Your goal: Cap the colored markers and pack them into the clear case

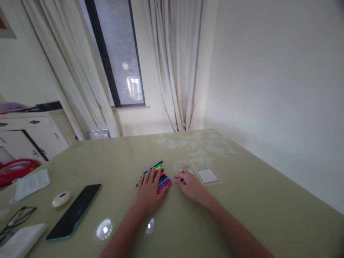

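A row of coloured felt-tip pens [163, 182] lies side by side on the table, blue, green, yellow, red, black and pink among them. My left hand [148, 191] rests flat on top of the pens with its fingers spread, hiding part of them. Just right of the pens, my right hand [189, 184] is low over the table, its fingers loosely bent and apart, with nothing visible in them. Its fingers overlap the left part of an opened clear plastic case [197, 168]. A white card [208, 175] shows in the case's right part.
The pale green table [258, 200] meets a white wall at right. On the left lie a black phone [75, 211], a round white case [61, 199], eyeglasses [18, 218], a white box [23, 242] and a face mask [32, 183]. Light reflections show near my left forearm.
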`<state>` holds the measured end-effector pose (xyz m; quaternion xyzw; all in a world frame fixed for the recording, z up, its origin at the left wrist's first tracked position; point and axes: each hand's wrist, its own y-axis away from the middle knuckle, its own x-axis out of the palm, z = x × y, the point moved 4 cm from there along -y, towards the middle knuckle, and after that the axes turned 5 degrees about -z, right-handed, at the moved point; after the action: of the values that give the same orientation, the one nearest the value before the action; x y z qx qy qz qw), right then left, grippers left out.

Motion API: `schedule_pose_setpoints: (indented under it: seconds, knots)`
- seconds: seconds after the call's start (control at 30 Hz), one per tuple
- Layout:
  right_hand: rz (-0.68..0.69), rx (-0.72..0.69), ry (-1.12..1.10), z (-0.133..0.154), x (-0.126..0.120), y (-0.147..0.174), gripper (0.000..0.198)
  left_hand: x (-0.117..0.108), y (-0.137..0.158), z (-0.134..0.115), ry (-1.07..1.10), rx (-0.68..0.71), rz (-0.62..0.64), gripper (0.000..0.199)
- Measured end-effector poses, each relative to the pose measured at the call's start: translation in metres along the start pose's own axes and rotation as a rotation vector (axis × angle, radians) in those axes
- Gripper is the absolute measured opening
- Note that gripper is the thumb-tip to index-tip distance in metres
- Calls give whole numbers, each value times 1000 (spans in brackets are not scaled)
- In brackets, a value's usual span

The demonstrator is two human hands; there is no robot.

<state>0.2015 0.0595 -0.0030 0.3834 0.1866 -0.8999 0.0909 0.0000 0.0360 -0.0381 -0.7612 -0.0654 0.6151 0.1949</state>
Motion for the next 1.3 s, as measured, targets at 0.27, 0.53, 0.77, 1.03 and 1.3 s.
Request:
schedule_pose_setpoints:
  seconds: [0.27, 0.53, 0.77, 1.03, 1.3]
  knots:
    - [-1, -15, -187, 5, 2, 0, 29, -16, -5, 0, 70, 79, -158, 52]
    - [-12, 42, 259, -2, -8, -2, 21, -26, -2, -9, 112, 155, -152, 21]
    - [36, 42, 89, 4, -4, 1, 25, -29, 0, -11, 132, 176, -156, 23]
    - [78, 131, -153, -3, 1, 2, 28, -39, -1, -12, 281, 100, -174, 34]
    - [43, 45, -702, 20, 6, 0, 38, -37, 4, -35, 742, -101, 13, 39]
